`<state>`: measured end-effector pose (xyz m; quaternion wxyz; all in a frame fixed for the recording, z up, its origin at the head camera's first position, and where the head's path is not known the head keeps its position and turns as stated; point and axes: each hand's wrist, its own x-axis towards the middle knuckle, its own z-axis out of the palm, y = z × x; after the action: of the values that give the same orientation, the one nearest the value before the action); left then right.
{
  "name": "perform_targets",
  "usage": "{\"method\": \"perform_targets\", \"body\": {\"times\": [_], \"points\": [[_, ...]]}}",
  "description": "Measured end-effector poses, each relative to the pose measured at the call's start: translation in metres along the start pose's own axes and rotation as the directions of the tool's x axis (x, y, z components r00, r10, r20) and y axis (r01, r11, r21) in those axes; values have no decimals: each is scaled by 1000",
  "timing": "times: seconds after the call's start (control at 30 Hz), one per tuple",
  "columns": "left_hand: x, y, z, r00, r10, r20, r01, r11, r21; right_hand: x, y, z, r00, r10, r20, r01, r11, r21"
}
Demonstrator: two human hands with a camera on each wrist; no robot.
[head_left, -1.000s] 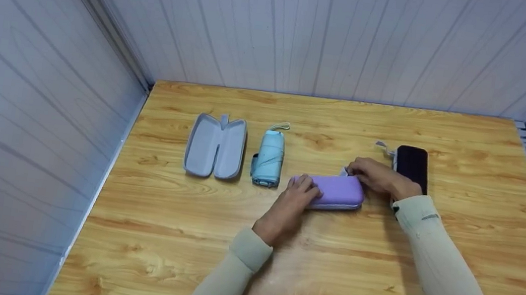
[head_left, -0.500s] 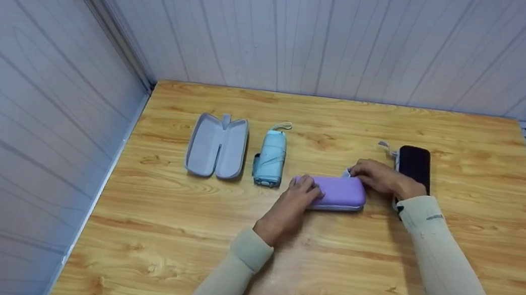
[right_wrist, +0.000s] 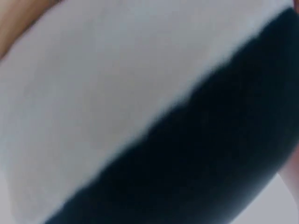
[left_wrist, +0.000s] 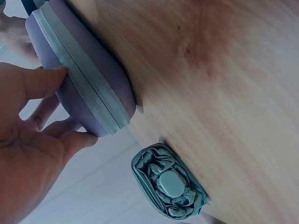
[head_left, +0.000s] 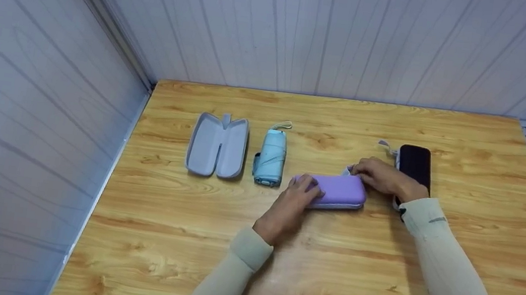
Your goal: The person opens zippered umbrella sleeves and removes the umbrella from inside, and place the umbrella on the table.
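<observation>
A purple zippered case (head_left: 341,191) lies on the wooden table with its lid down. My left hand (head_left: 285,206) grips its left end, fingers over the top. In the left wrist view, the thumb and fingertips press the end of the case, around its grey zipper band (left_wrist: 81,70). At the far edge of the case, the right hand (head_left: 381,176) pinches a small grey tab (head_left: 347,170) with curled fingers; part of the tab is hidden under them. Pale cloth (right_wrist: 103,93) and a dark band fill the right wrist view, hiding that hand's work.
A folded light-blue umbrella (head_left: 270,161) lies left of the purple case, and further left an open grey case (head_left: 203,145). Beside the right wrist lies a black-topped case (head_left: 415,162) with a strap, partly covered by that wrist. Panelled walls (head_left: 298,30) stand behind and at the sides.
</observation>
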<state>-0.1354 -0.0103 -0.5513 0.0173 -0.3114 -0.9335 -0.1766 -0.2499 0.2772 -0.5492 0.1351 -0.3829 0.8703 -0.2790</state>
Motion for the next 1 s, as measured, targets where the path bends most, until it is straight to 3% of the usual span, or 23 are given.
{"method": "perform_targets", "body": {"times": [0.13, 0.27, 0.37, 0.73, 1.0], "points": [[0, 3, 1, 999, -46, 7, 46, 999, 23, -1, -3, 0, 999, 19, -39, -25, 986, -167], [0, 7, 4, 998, -57, -27, 60, 991, 116, -4, -4, 2, 995, -16, -100, -21, 933, -358], [0, 9, 6, 997, -68, -47, 75, 985, 158, -7, -4, 5, 987, -62, -147, -9, 899, -438], [3, 12, 10, 993, -100, -62, 111, 969, 219, -15, -6, 11, 973, -129, -194, -7, 817, -577], [5, 16, 13, 987, -158, -29, 160, 960, 231, -19, -7, 13, 968, -148, -204, -8, 791, -612]]}}
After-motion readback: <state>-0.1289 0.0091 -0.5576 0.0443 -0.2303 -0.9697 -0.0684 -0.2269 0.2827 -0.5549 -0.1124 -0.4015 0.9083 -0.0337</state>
